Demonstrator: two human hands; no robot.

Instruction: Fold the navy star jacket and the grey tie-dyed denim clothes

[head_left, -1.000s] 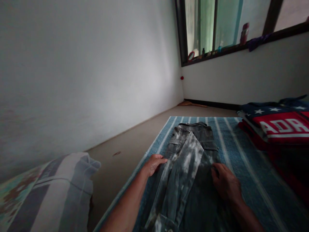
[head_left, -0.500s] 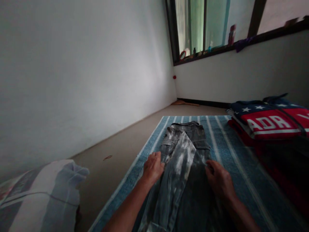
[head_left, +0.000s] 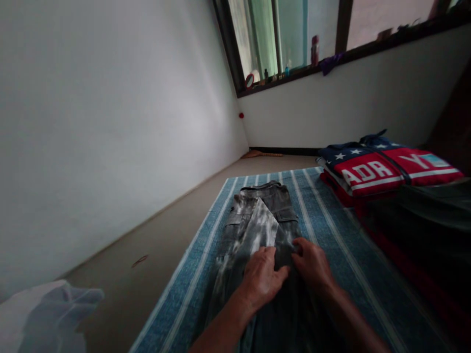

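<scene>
Grey mottled trousers [head_left: 235, 240] lie lengthwise on a blue striped mat [head_left: 206, 245], waistband at the far end, with a paler pointed fold of cloth on top. My left hand [head_left: 263, 274] rests palm down on the middle of the trousers, thumb spread to the right. Close by on the right, my right hand [head_left: 312, 260] is at the trousers' right edge, thumb and fingers pinching the cloth there. The near part of the trousers is dark and partly covered by my forearms.
A folded red and navy garment with stars [head_left: 382, 166] sits on a pile at right, dark clothes [head_left: 434, 211] nearer. Pale cloth [head_left: 47, 314] is at lower left. Walls stand left and behind; small items line the window sill [head_left: 294, 76].
My left hand has moved right, from the trousers' left edge onto their middle, and its fingers have opened. The view has turned to the right.
</scene>
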